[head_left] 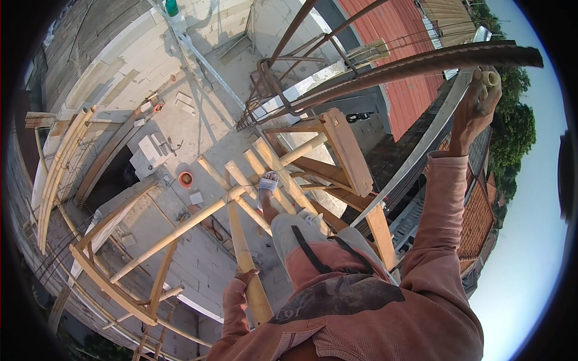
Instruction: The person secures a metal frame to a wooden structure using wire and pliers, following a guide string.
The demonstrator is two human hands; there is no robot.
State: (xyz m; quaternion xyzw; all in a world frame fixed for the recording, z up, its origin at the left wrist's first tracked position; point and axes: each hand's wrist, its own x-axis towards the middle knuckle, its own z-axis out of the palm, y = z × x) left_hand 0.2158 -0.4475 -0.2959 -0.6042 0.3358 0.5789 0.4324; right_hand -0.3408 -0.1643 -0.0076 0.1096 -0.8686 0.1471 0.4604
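My left hand [244, 279] is wrapped round a thick upright bamboo pole [241, 243], low at my left side. My right hand [475, 111] is raised at the far right, its fingers closed round a pale hollow tube [490, 78] whose round open end shows. Close above that hand passes a rusty ribbed steel bar [415, 70], part of a tied rebar cage [268, 84]. Whether the fingers also touch the bar, I cannot tell. One sandalled foot [267, 185] stands on several bamboo poles [289, 183] laid side by side.
A wooden frame [344, 153] stands right of the foot. Far below are a concrete floor [208, 129], an orange bucket [185, 179] and pale blocks [155, 147]. Unfinished block walls [123, 78] rise at left; a red metal roof [397, 57] lies beyond at right.
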